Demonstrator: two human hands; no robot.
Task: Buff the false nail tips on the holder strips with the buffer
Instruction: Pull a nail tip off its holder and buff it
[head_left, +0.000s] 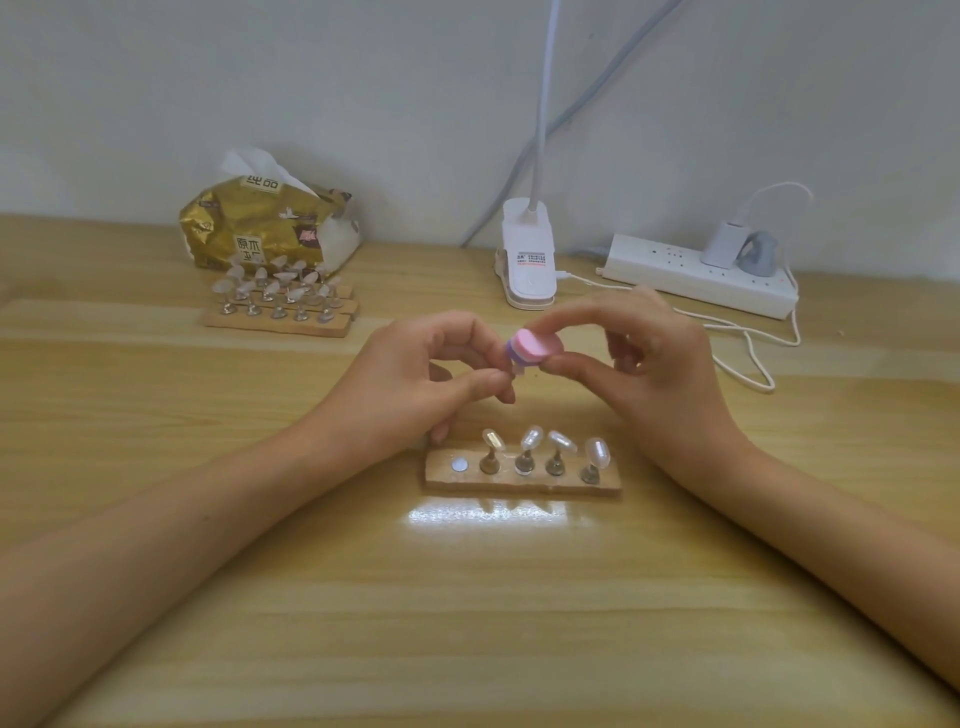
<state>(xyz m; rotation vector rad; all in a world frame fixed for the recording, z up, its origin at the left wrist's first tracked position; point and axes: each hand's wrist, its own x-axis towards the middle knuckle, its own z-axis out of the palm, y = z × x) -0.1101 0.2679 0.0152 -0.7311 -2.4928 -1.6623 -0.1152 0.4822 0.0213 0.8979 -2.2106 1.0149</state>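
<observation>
A wooden holder strip lies in front of me with several clear nail tips on metal stands; its leftmost magnet spot is bare. Above the strip, my left hand pinches a small nail tip stand, mostly hidden by fingers. My right hand pinches a pink and purple buffer block between thumb and forefinger. The buffer touches the piece held by the left hand.
More holder strips with several nail tips lie at the back left, before a gold tissue pack. A white clip lamp base stands behind my hands. A power strip with a trailing white cable lies at the back right.
</observation>
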